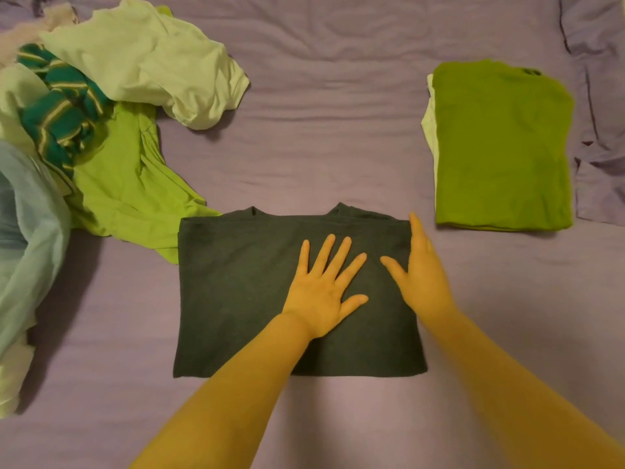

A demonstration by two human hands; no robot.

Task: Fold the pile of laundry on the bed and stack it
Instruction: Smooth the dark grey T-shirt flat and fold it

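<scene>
The room is dim and warmly lit, with a soft purple cast over the bedsheet [338,137]. Light seems to come from above and the right: the unfolded laundry pile [101,123] throws a dark shadow to its lower left, and both forearms leave only faint shadows near the dark folded shirt [236,292]. No glare anywhere. The picture is slightly soft overall, grainy in the dark fabric. The pale blue cloth [30,231] at the left edge is blurred and stretched, and the sheet's wrinkles bend toward the corners from the wide lens.
</scene>
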